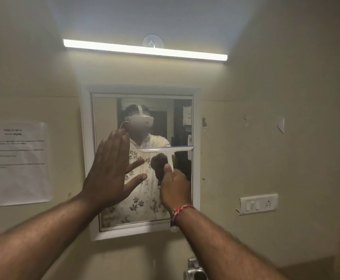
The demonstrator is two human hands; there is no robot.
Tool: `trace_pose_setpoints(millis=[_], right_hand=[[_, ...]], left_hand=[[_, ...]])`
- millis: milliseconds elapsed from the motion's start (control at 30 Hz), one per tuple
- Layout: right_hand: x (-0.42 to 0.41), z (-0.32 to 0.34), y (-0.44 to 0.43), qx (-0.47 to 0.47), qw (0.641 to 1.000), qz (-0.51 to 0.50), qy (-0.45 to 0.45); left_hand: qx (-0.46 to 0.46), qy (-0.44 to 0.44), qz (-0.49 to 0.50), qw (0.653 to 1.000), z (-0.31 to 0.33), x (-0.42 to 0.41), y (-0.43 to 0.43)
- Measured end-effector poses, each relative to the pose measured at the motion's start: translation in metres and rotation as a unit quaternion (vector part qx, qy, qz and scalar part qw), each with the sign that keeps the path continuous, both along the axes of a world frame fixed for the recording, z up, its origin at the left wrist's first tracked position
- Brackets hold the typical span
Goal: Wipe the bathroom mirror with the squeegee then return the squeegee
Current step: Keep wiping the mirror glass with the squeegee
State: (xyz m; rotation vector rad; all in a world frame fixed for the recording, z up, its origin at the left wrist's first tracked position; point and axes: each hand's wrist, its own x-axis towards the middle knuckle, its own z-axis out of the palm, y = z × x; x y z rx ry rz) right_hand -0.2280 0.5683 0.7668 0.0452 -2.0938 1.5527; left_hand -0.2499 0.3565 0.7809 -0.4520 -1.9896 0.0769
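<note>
Squeegee (166, 149) is sitting against the right half of the mirror (104, 110), its white blade lying level across the glass and reaching the right edge of the white frame, while its handle is pointing down. Going from the left, a printed paper sheet (16, 163) is hanging on the cream wall, well apart from the mirror. Next, the left hand (109, 168) is spreading flat and open over the mirror's lower left part, fingers together and pointing up, thumb sticking out to the right, holding nothing. Just beside it, the right hand (174, 188) is closing around the squeegee's handle, thumb running up along it, a red thread band (182, 209) circling the wrist. Further right, a switch plate (259, 204) is sitting on the wall. A tube light (145, 49) is glowing above the mirror.
</note>
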Motion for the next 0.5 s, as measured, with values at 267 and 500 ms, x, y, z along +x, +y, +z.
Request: trace_pose_setpoints(millis=[267,500], right_hand=[[0.014,-0.081,0.003,0.002,1.0,-0.003,-0.03],[0.025,-0.133,0.003,0.006,0.998,-0.009,-0.062]], left_hand=[[0.005,-0.035,0.0,0.999,-0.065,0.011,0.005],[0.004,-0.057,0.0,0.998,-0.121,0.013,0.013]])
